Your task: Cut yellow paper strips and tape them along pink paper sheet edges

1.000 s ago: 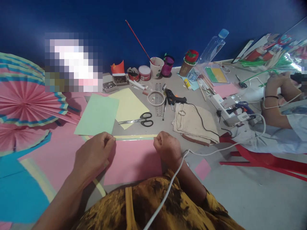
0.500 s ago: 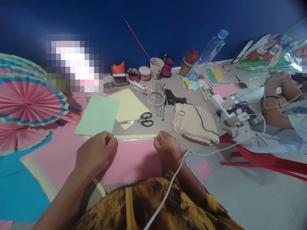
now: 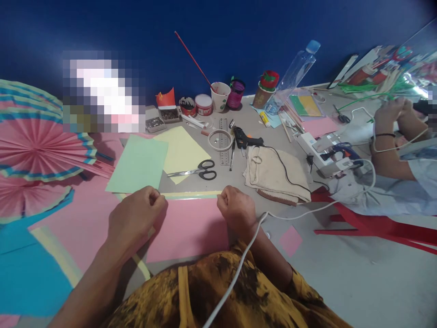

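Note:
A pink sheet of paper (image 3: 191, 228) lies flat before me, with a narrow pale yellow and green strip (image 3: 191, 196) along its far edge. My left hand (image 3: 138, 214) is closed at the left end of that edge, fingers curled and thumb against the index finger. At the right end my right hand (image 3: 236, 207) is likewise closed, its knuckles up. The paper under both fists is partly hidden. Just beyond the strip are black-handled scissors (image 3: 201, 170), a light green sheet (image 3: 139, 164) and a pale yellow sheet (image 3: 184, 148).
Pleated paper fans (image 3: 37, 146) spread at left. Behind lie a roll of tape (image 3: 220, 149), a ruler (image 3: 224, 123) and a glue gun (image 3: 246, 138). A folded cloth (image 3: 273, 175) sits at right. A white cable (image 3: 251, 248) crosses my right arm. A co-worker's hands (image 3: 392, 111) work far right.
My hands stay closed at the paper's edge, nearly still. The whole view has shifted slightly. At far right, a green strand near the co-worker's hands has changed position.

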Demonstrator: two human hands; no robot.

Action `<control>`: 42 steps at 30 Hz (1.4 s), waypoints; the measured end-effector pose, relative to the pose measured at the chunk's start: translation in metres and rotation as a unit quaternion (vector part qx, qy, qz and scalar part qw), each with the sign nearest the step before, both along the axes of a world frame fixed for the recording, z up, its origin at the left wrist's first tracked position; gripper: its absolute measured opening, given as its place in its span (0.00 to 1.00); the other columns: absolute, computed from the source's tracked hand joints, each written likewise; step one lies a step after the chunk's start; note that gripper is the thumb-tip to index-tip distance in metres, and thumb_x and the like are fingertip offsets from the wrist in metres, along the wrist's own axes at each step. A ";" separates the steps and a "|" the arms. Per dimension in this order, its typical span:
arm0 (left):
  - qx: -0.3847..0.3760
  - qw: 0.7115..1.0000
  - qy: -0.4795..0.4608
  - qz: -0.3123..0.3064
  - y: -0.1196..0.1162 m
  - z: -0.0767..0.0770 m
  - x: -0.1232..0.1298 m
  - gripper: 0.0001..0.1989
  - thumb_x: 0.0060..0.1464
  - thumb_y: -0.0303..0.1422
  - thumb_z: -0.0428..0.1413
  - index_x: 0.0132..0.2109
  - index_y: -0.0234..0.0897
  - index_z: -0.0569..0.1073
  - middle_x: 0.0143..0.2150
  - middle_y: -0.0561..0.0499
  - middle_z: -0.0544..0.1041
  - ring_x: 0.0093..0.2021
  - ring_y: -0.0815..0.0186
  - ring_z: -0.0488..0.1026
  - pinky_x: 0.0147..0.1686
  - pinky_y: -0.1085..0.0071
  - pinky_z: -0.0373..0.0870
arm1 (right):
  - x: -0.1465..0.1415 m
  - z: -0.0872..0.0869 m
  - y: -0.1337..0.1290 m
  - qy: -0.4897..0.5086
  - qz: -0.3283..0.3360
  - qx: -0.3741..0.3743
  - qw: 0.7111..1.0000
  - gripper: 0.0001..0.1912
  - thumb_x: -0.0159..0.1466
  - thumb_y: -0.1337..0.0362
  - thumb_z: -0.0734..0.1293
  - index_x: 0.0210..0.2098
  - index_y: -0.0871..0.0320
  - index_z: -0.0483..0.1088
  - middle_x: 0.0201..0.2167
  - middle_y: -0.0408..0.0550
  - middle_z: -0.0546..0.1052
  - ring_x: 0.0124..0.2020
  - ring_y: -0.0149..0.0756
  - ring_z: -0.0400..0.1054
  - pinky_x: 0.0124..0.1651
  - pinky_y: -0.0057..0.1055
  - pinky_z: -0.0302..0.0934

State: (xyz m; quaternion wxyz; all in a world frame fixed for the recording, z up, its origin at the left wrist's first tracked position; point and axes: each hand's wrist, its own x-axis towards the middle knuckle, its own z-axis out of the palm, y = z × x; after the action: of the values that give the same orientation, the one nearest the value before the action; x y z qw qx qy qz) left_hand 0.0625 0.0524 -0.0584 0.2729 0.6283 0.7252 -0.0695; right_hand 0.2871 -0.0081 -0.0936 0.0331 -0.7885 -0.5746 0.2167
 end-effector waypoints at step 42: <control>0.223 0.918 0.098 -0.313 -0.052 -0.033 0.007 0.25 0.70 0.42 0.47 0.68 0.40 0.73 0.54 0.36 0.75 0.50 0.42 0.71 0.40 0.56 0.69 | -0.010 -0.013 -0.013 0.115 0.252 0.265 0.924 0.17 0.74 0.64 0.61 0.58 0.58 0.75 0.59 0.55 0.80 0.62 0.42 0.71 0.68 0.40 0.60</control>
State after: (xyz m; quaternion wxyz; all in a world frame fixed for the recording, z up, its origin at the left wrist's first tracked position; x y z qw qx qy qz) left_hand 0.0696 0.0008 -0.0914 0.0172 0.8576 0.5118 -0.0491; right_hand 0.2772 -0.0206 -0.1064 0.2506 -0.5498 -0.7831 0.1472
